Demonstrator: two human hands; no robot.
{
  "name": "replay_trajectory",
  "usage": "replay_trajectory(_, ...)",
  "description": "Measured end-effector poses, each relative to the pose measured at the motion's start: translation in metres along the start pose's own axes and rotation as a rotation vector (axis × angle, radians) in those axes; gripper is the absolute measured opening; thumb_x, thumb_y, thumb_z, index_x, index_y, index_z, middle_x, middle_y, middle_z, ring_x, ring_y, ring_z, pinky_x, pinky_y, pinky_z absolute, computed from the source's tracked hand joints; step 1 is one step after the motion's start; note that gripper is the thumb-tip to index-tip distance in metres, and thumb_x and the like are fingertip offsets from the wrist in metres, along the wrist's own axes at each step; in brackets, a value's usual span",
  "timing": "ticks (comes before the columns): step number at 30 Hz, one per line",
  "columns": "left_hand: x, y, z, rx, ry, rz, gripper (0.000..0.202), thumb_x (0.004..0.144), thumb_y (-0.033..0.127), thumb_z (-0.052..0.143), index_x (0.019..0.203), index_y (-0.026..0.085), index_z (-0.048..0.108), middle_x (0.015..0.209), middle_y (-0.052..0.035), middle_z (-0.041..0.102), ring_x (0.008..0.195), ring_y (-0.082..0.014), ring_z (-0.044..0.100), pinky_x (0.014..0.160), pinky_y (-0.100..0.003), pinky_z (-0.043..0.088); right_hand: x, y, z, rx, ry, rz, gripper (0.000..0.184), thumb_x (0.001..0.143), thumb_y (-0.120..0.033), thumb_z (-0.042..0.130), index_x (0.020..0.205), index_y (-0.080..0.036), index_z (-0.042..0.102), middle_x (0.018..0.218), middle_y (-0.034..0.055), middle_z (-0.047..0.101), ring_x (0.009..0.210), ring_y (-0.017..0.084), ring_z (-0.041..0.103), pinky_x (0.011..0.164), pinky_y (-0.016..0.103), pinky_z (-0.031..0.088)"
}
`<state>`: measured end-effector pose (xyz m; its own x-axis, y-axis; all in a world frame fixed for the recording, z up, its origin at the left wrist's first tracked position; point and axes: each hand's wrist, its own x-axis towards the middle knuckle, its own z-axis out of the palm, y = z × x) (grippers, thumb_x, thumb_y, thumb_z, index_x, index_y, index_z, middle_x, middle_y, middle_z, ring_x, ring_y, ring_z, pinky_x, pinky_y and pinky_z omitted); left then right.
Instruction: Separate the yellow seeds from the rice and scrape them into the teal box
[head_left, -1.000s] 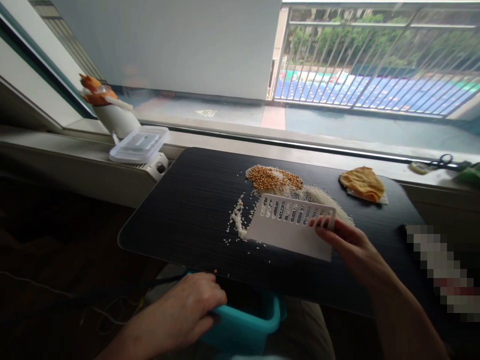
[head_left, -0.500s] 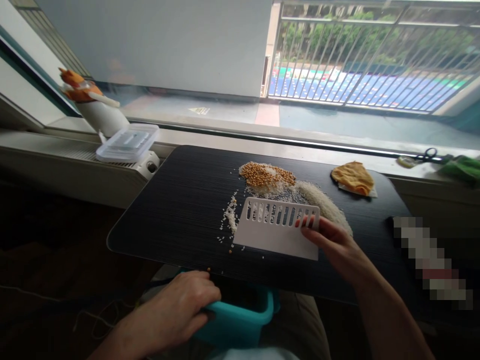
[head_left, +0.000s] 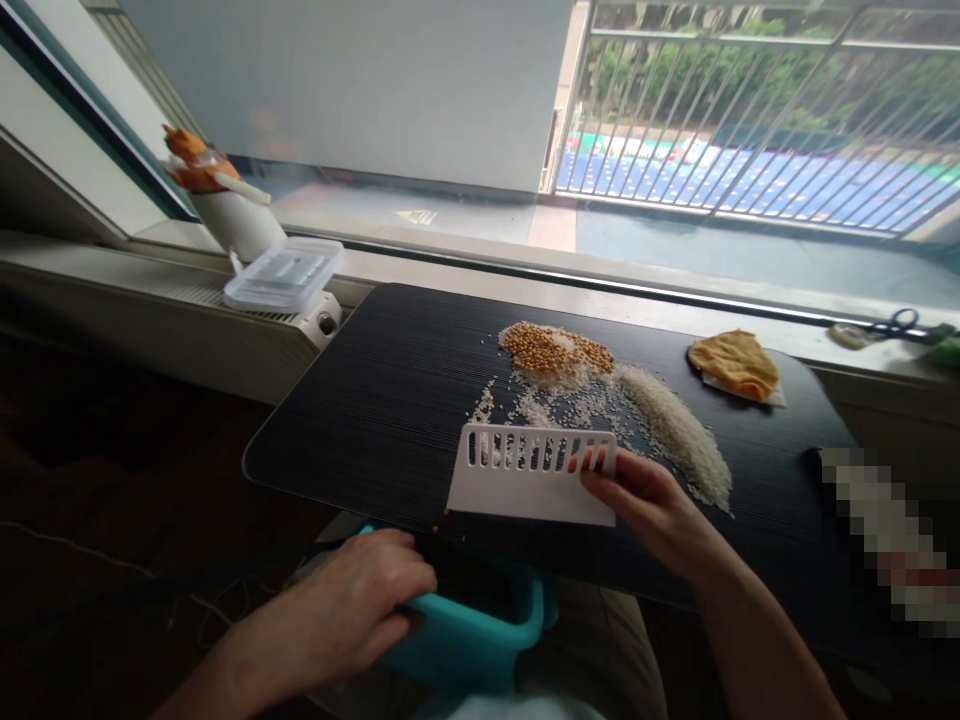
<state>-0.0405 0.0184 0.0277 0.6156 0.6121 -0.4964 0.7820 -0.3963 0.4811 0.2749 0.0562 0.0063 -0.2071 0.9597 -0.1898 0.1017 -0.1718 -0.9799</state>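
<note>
On the table's (head_left: 360, 400) clock, the left hand (head_left: 375, 590) clasps the bin's (head_left: 450, 650) rim at seven; the right hand (head_left: 660, 505), at four, pinches the scraper (head_left: 532, 498), thumb in front, fingers behind; the scraper, at six, now stands nearer the edge than before, baring more rice (head_left: 671, 430) toward three; beans (head_left: 547, 350) heap at twelve, cloth (head_left: 735, 365) at two, both unmoved.

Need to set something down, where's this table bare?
Widest: the black tabletop between its left edge and the bean pile. Smaller: right of the long rice pile, nearer you than the yellow cloth. Crowded: the middle, with loose rice, the slotted scraper and your right hand.
</note>
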Motion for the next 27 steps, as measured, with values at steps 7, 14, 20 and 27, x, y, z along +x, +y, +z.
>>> replay_trajectory(7, -0.005, -0.007, 0.000, -0.022, 0.032, -0.004, 0.016, 0.081, 0.009, 0.055, 0.083, 0.021, 0.064, 0.092, -0.0018, 0.068, 0.096, -0.0214, 0.062, 0.085, -0.030, 0.043, 0.002, -0.001, 0.013, -0.008, -0.035, -0.051, 0.031, 0.086, -0.050, 0.070, 0.096, -0.021, 0.074, 0.092, 0.0028, 0.071, 0.084, 0.016, 0.060, 0.076, 0.025, 0.049)
replay_trajectory(14, 0.002, 0.003, 0.000, -0.012, 0.001, 0.003, 0.016, 0.081, 0.009, 0.055, 0.083, 0.021, 0.066, 0.093, -0.0032, 0.068, 0.097, -0.0229, 0.063, 0.086, -0.031, 0.045, -0.011, -0.003, 0.001, -0.019, -0.048, 0.066, 0.035, 0.083, -0.052, 0.071, 0.096, -0.020, 0.075, 0.090, 0.0051, 0.073, 0.078, 0.019, 0.064, 0.069, 0.028, 0.052)
replay_trajectory(20, 0.014, 0.015, -0.002, 0.017, -0.022, 0.014, 0.016, 0.080, 0.006, 0.060, 0.086, 0.021, 0.066, 0.093, -0.0034, 0.069, 0.098, -0.0243, 0.063, 0.089, -0.032, 0.045, -0.031, 0.011, -0.045, -0.025, 0.350, 0.041, 0.032, 0.076, -0.051, 0.079, 0.094, -0.025, 0.079, 0.097, 0.0059, 0.076, 0.095, 0.025, 0.067, 0.082, 0.032, 0.055)
replay_trajectory(27, 0.018, 0.019, -0.002, 0.029, -0.037, 0.017, 0.016, 0.082, 0.008, 0.063, 0.090, 0.021, 0.068, 0.098, -0.0035, 0.071, 0.102, -0.0247, 0.063, 0.097, -0.033, 0.045, -0.006, 0.018, -0.047, -0.013, 0.444, -0.042, 0.032, 0.076, -0.052, 0.079, 0.096, -0.026, 0.079, 0.099, 0.0054, 0.077, 0.099, 0.026, 0.067, 0.087, 0.035, 0.054)
